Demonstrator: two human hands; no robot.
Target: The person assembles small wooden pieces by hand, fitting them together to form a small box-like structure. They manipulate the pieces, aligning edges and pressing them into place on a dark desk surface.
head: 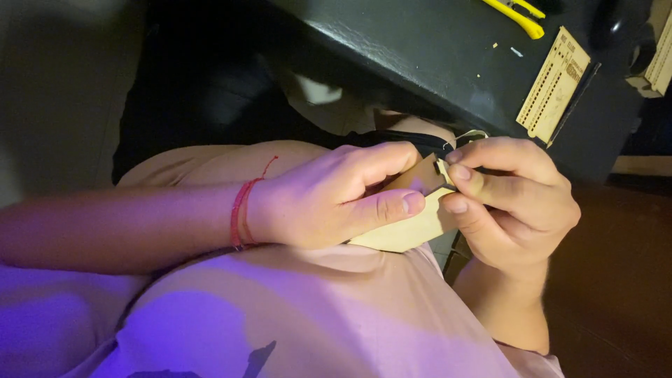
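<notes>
Both hands, left hand (329,199) and right hand (514,203), curl closed, pinching one thin wooden piece (413,227).

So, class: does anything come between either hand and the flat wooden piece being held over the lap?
Nothing visible does. The left hand and the right hand both grip the flat wooden piece directly, fingertips on its surface.

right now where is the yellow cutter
In the head view the yellow cutter lies at the top right, on the dark table, just left of the perforated wooden sheet and far above both hands.
</notes>
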